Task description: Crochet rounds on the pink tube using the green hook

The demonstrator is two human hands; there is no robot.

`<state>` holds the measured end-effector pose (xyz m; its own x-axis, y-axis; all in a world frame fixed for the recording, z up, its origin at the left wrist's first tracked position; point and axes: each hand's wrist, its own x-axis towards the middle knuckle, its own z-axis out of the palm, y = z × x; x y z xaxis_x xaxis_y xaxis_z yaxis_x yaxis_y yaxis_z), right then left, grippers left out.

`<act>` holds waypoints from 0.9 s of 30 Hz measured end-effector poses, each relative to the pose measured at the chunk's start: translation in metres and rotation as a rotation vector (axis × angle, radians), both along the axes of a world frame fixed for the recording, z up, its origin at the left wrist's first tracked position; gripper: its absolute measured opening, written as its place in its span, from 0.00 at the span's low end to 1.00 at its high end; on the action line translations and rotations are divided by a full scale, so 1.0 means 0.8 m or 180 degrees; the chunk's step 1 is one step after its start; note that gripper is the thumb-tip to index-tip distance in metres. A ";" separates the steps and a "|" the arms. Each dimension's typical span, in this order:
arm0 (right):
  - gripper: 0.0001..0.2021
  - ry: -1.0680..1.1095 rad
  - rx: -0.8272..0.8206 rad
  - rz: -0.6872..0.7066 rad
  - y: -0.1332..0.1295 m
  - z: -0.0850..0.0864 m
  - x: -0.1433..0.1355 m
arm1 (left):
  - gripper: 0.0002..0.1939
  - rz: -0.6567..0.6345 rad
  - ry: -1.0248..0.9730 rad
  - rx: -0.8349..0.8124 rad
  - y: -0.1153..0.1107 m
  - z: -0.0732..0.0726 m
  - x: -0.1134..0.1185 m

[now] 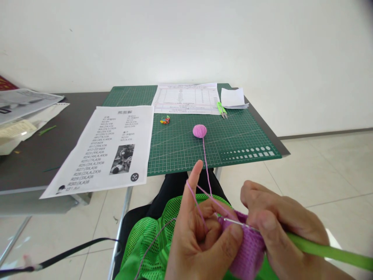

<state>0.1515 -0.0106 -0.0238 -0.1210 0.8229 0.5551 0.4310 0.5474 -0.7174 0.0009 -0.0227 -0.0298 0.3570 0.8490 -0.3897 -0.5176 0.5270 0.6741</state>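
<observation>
Between thumb and fingers, my left hand (204,237) pinches a purple crocheted piece (249,252). Its index finger points up, with a strand of purple yarn looped around it. My right hand (287,225) is closed on a crochet hook (309,247) with a green handle and a thin metal shaft. The hook's tip lies at the upper edge of the crocheted piece, near the left thumb. From there a yarn strand runs up to a small purple yarn ball (199,131) on the green cutting mat (177,155). Part of the piece is hidden behind my fingers.
A printed pattern sheet (116,144) overhangs the table's front edge at left. Green thread snips (222,110), a printed form (186,99), small white papers (233,97) and several colourful stitch markers (165,120) lie on the mat. More papers (23,116) are at far left.
</observation>
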 end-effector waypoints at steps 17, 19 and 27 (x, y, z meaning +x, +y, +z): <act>0.12 -0.1118 0.1285 -0.0092 -0.005 -0.016 0.023 | 0.39 -0.0161 -0.0257 -0.0184 -0.004 -0.006 -0.004; 0.12 -0.1025 0.1153 -0.0091 -0.006 -0.013 0.025 | 0.39 -0.0378 -0.0445 -0.0316 0.003 -0.007 -0.012; 0.18 -0.0360 0.0445 0.0034 -0.008 -0.020 0.019 | 0.45 -0.0615 -0.1044 -0.0697 0.007 -0.014 -0.018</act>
<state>0.1670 -0.0173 -0.0394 -0.1975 0.7370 0.6464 0.4982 0.6433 -0.5813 -0.0132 -0.0168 -0.0407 0.6358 0.6644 -0.3928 -0.5635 0.7473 0.3520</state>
